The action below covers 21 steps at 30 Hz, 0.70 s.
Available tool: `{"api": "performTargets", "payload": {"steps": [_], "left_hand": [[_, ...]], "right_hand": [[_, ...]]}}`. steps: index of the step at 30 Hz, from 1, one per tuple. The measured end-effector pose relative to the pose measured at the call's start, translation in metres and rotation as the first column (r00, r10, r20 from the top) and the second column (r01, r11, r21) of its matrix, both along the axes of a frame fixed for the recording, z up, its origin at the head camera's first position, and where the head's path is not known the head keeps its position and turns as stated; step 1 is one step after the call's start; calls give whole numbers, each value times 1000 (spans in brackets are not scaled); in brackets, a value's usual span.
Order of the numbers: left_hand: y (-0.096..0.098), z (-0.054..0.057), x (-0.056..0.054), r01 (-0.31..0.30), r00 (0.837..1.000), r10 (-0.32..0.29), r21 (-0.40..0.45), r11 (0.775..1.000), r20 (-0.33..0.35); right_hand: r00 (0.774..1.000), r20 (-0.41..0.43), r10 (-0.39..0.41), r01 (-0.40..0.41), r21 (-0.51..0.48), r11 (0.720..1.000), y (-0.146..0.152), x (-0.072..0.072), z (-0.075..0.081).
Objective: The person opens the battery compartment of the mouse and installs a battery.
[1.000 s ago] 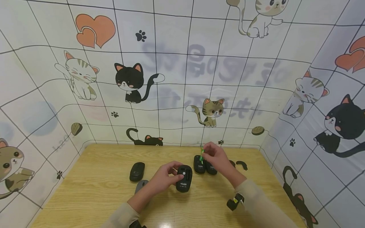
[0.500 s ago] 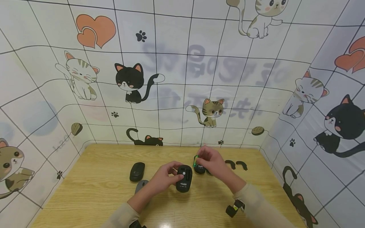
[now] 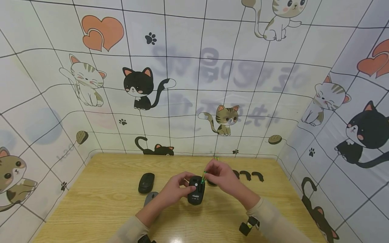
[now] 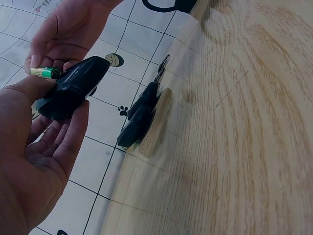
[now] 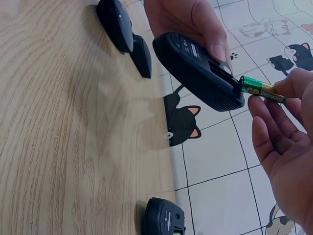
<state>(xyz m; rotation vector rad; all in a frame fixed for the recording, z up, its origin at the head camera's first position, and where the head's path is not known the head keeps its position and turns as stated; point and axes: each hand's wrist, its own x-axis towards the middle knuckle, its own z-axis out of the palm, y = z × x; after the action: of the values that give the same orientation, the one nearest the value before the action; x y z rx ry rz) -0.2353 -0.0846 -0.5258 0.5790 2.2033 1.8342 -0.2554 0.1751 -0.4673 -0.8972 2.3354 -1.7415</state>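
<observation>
My left hand (image 3: 172,191) holds a black computer mouse (image 3: 195,199) above the table, underside up, its long battery slot uncovered. Between the thumb and fingers of my right hand (image 3: 224,178) is a green and gold battery (image 5: 262,90), pinched by its gold end. In the right wrist view the battery's green end is right at the end of the slot. The left wrist view shows the battery (image 4: 45,72) beside the left thumb, with the mouse (image 4: 73,88) between thumb and fingers.
A black mouse (image 3: 146,183) and a grey mouse (image 3: 150,197), partly behind the left forearm, lie on the left of the wooden table (image 3: 100,202). Two more black mice (image 4: 142,110) are largely hidden by my right hand. Curved black covers (image 3: 257,176) lie at the right.
My right hand has moved left and nearer, bringing the battery from over the rear mice to the held mouse. The left hand and its mouse have stayed in place.
</observation>
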Motion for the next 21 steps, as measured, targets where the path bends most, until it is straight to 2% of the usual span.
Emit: {"api": "performTargets", "payload": {"steps": [10, 21], "left_hand": [[0, 1, 1, 3, 1000, -3, -1, 1000, 4], [0, 3, 1, 5, 1000, -5, 13, 1000, -3]], "right_hand": [[999, -38, 15, -14, 36, 999, -4, 2, -2], [997, -82, 7, 5, 137, 991, -5, 4, -5]]}}
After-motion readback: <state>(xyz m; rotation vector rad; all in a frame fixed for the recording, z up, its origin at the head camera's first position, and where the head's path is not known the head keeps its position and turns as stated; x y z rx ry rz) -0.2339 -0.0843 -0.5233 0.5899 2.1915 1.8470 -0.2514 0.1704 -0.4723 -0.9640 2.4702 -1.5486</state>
